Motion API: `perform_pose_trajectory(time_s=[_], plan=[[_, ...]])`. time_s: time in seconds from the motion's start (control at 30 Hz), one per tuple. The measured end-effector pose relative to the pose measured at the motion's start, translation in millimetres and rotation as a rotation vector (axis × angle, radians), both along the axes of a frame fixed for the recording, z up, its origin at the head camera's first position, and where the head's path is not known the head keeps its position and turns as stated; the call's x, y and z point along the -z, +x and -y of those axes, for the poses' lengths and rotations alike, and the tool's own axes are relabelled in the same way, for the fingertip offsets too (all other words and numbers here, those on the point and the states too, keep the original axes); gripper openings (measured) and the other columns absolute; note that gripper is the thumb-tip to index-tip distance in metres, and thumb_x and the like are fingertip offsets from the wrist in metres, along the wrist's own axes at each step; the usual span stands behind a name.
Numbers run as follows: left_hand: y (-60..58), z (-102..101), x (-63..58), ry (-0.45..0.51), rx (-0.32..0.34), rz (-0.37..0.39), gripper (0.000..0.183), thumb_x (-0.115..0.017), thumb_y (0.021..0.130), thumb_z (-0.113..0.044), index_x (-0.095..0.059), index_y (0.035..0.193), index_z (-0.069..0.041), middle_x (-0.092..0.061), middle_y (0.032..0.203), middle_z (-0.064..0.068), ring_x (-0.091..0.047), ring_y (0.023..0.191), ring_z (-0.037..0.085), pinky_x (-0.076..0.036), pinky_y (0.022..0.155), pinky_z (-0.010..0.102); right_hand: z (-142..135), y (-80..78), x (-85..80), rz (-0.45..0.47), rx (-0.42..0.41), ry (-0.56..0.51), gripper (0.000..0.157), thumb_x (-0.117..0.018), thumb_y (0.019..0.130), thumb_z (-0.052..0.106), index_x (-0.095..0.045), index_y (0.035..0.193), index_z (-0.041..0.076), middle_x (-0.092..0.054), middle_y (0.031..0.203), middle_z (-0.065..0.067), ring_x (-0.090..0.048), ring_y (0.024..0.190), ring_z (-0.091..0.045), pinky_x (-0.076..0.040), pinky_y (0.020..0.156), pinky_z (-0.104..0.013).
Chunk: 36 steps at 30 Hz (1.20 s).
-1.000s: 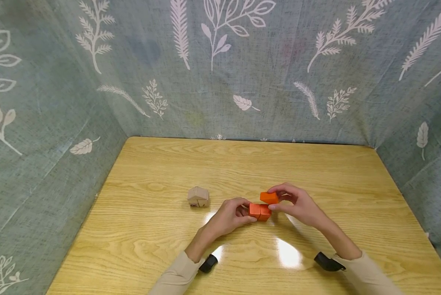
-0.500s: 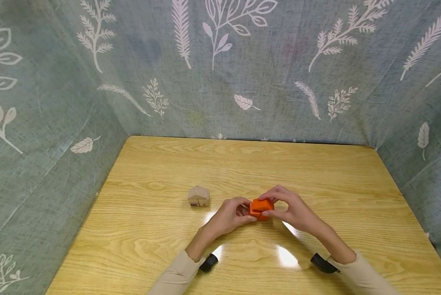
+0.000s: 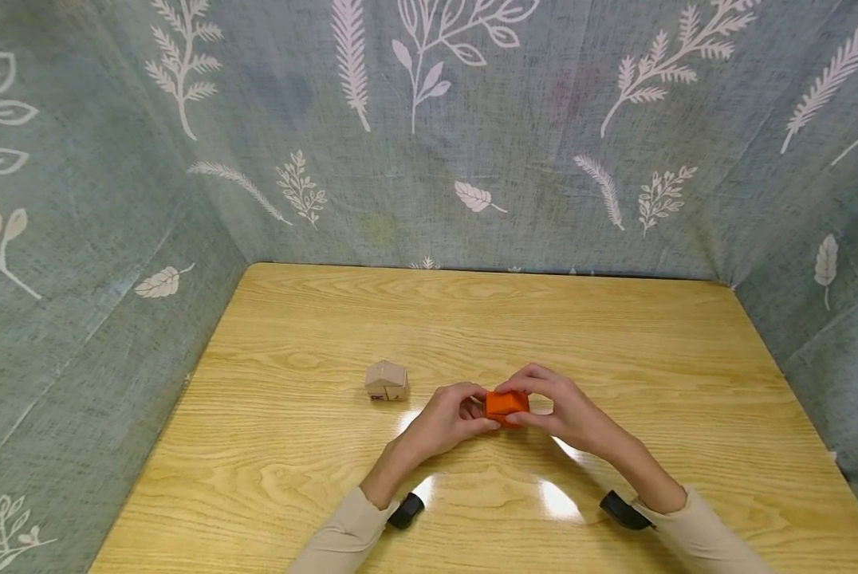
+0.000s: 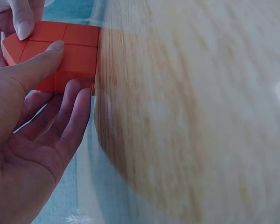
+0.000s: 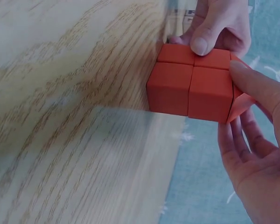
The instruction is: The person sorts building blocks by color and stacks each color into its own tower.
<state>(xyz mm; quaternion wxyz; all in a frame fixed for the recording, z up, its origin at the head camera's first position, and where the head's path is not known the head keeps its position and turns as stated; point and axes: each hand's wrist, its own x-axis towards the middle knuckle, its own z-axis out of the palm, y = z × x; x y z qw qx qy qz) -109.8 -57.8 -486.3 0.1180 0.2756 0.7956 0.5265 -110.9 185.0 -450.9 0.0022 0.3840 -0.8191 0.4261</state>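
Note:
Orange cubes [image 5: 170, 88] stand packed together on the table in two layers, as both wrist views show. A roof-shaped orange block [image 3: 506, 402] lies on top of them, its slanted side showing in the right wrist view. My left hand [image 3: 443, 422] grips the cubes from the left, thumb on the near side. From the right, my right hand [image 3: 568, 410] pinches the roof-shaped block between thumb and fingers. In the head view the block and the fingers hide most of the cubes.
To the left on the wooden table [image 3: 293, 462] stands a small beige house-shaped block stack [image 3: 386, 383] with dark marks on its front. Patterned cloth [image 3: 415, 183] hangs behind the table and along both sides.
My right hand has moved left and brought the roof-shaped block from behind the cubes onto their top, then straightened it. My left hand has stayed on the cubes.

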Motion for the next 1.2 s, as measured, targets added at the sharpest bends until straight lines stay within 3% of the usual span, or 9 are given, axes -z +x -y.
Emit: perform_pose_trajectory(time_s=[0.17, 0.53, 0.67, 0.8, 0.9, 1.1, 1.2], plan=[[-0.5, -0.5, -0.7, -0.005, 0.002, 0.001, 0.029, -0.082, 0.089, -0.009, -0.07, 0.114, -0.002, -0.07, 0.098, 0.006, -0.066, 0.077, 0.006, -0.056, 0.069, 0.022, 0.0, -0.1, -0.7, -0.012, -0.005, 0.004, 0.038, -0.082, 0.087, 0.006, -0.072, 0.124, 0.014, -0.066, 0.115, -0.001, -0.063, 0.102, -0.018, -0.058, 0.083, -0.037], [-1.5, -1.9, -3.9, -0.091, 0.03, -0.075, 0.028, -0.081, 0.092, -0.014, -0.069, 0.116, -0.004, -0.069, 0.101, 0.004, -0.063, 0.08, 0.005, -0.054, 0.072, 0.02, -0.5, -1.8, 4.8, -0.109, -0.018, 0.016, 0.045, -0.085, 0.082, 0.0, -0.071, 0.123, 0.011, -0.065, 0.113, -0.001, -0.063, 0.099, -0.016, -0.058, 0.079, -0.038], [-0.4, -0.3, -5.3, -0.098, 0.056, -0.131, 0.03, -0.082, 0.091, -0.017, -0.068, 0.115, -0.005, -0.067, 0.096, 0.003, -0.063, 0.079, 0.015, -0.054, 0.071, 0.023, -0.8, -0.6, 2.7, -0.081, -0.02, 0.014, 0.048, -0.087, 0.082, 0.006, -0.07, 0.126, 0.01, -0.065, 0.119, -0.002, -0.063, 0.106, -0.018, -0.058, 0.083, -0.035], [2.2, 2.4, -8.8, -0.114, 0.06, -0.167, 0.04, -0.082, 0.091, -0.02, -0.064, 0.122, -0.004, -0.066, 0.1, 0.005, -0.064, 0.083, 0.024, -0.054, 0.073, 0.029, -2.3, 1.0, -1.1, -0.041, -0.012, 0.008, 0.051, -0.087, 0.084, 0.012, -0.067, 0.13, 0.007, -0.063, 0.126, -0.005, -0.062, 0.113, -0.022, -0.057, 0.088, -0.042], [4.2, 4.8, -13.2, -0.147, 0.029, -0.166, 0.048, -0.082, 0.091, -0.024, -0.062, 0.129, -0.003, -0.066, 0.109, 0.005, -0.065, 0.088, 0.024, -0.055, 0.077, 0.029, -4.4, 0.8, -2.9, -0.032, -0.004, -0.003, 0.048, -0.084, 0.087, 0.011, -0.065, 0.132, 0.008, -0.063, 0.127, -0.008, -0.061, 0.114, -0.027, -0.055, 0.091, -0.047], [6.5, 11.7, -26.1, -0.184, -0.01, -0.143, 0.056, -0.083, 0.09, -0.028, -0.061, 0.134, -0.001, -0.066, 0.126, 0.01, -0.066, 0.1, 0.024, -0.054, 0.084, 0.03, -9.8, 0.6, -5.3, -0.017, 0.039, -0.014, 0.044, -0.075, 0.094, 0.005, -0.064, 0.135, 0.019, -0.064, 0.128, -0.001, -0.062, 0.114, -0.03, -0.054, 0.093, -0.043], [6.4, 15.6, -30.7, -0.186, -0.006, -0.155, 0.054, -0.082, 0.091, -0.025, -0.061, 0.134, 0.0, -0.066, 0.126, 0.013, -0.065, 0.1, 0.025, -0.054, 0.082, 0.03, -11.1, 1.0, -6.9, -0.02, 0.038, -0.014, 0.044, -0.075, 0.094, 0.004, -0.064, 0.134, 0.019, -0.064, 0.128, 0.001, -0.062, 0.113, -0.03, -0.054, 0.093, -0.041]])
